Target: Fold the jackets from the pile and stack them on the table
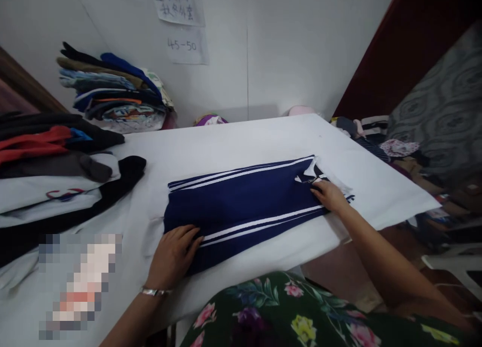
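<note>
A navy blue garment [241, 201] with white double stripes along both long sides lies folded in a long strip on the white table [339, 151]. At its right end some white fabric and a dark neckline-like opening show. My left hand [176, 249] rests on the strip's near left corner, fingers laid over the fabric. Over at the right end, my right hand [329, 195] is closed, its fingertips pinching the garment's edge by the opening. A bit of white fabric [153, 236] sticks out beyond the left end.
Several loose clothes [48, 186] are heaped on the table's left side. Behind them rises a stack of folded clothes [116, 91] against the wall. More clothes [376, 141] lie past the right edge. Handwritten paper signs [186, 45] hang on the wall. A pixelated patch covers the lower left.
</note>
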Available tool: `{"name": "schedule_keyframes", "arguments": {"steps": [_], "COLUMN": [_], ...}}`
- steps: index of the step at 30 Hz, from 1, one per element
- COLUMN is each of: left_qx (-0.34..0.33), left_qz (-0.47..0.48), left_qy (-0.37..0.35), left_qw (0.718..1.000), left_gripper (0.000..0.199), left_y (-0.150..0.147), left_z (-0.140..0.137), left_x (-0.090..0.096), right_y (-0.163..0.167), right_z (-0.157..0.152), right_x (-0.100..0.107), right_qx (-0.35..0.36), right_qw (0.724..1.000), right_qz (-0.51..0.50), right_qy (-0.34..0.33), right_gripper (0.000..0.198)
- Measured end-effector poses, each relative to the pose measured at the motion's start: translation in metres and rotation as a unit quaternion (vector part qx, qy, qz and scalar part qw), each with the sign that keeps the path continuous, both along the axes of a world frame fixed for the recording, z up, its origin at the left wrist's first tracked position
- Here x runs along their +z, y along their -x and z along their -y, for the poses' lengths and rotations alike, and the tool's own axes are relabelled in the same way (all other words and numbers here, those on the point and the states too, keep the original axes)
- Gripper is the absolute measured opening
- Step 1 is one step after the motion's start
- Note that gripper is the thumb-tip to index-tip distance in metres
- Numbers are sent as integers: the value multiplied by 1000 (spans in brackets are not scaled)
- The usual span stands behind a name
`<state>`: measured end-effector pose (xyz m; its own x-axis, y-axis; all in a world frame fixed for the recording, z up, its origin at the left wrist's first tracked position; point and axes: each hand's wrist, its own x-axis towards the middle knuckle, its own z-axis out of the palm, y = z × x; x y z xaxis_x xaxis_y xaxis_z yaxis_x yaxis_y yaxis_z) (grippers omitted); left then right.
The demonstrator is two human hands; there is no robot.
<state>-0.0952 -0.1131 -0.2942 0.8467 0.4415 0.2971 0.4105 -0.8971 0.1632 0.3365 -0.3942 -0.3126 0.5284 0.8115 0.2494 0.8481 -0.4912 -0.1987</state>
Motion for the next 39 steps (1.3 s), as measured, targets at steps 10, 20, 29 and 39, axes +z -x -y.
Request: {"name": "schedule_keyframes", "arguments": {"steps": [10, 20, 29, 39], "left_qx": [37, 17, -1, -4], "left_qz": [-37, 51, -41, -28], "left_qy": [-24, -88, -90, -20], "left_qw": [998, 995, 995, 999], "left_gripper": [47, 38, 36, 39], "left_y": [-1, -17, -40, -27], "left_z": [-14, -10, -26, -37], "left_x": [-4, 9, 10, 2], "right_y": [-16, 16, 7, 14], "right_z": [58, -3, -72, -50], "right_x": [-1, 9, 3, -12], "right_qx": [-85, 47, 131, 98], "right_qw": [996, 995, 989, 992], "right_qz": [-16, 15, 62, -77], "right_qy": [18, -89, -23, -28], "right_gripper": [34, 31, 41, 56]}}
